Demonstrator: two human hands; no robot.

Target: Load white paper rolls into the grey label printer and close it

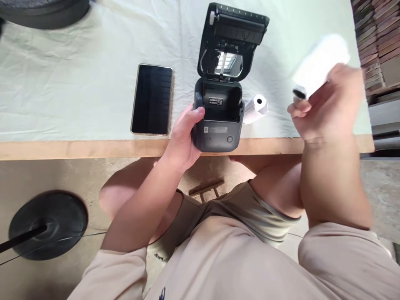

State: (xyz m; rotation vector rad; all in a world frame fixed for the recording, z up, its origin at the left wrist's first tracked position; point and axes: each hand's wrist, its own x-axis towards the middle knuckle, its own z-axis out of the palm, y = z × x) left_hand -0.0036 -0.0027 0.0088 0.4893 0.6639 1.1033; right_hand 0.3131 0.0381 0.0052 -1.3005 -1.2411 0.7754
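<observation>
Left hand (184,137) clamps the printer's (218,121) near left corner at the table (93,149) edge, thumb hooked over the rim, lid tipped up and bay bare. Right hand (325,106) is curled around a white paper roll (318,62), held up off the table to the printer's right, blurred. That roll looks light and easily crushed, so a hold across its ends seems safest. A second roll (256,107) lies against the printer; a phone (152,99) rests further left.

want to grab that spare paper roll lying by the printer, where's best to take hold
Grip the paper roll across its round sides near the hollow-core end, coming from above right. It lies on its side, and the printer blocks its left.
</observation>
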